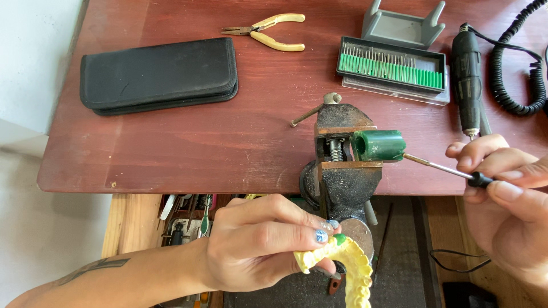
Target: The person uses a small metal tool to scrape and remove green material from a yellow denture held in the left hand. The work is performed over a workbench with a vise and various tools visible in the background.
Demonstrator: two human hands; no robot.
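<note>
Wax was the matter in hand: a green wax block sat clamped in a small black bench vise at the front edge of the reddish wooden worktop. The right hand pinched a slim metal carving instrument by its dark handle, the tip touching the block's right face. The left hand gripped a yellow dental cast below the worktop's edge, thumb and fingers closed around one end of the arch. A small dab of green showed on the cast near the fingertips, so I judged that some wax had already gone onto the model, though most of the teeth looked bare yellow and much remained. Whether the tip had picked up wax could not be told.

Farther back, untouched, lay a black zipped pouch, yellow-handled pliers, a tray of green-shanked burs, a grey plastic stand and a black rotary handpiece with its coiled cord. A drawer of assorted tools stood open under the worktop.
</note>
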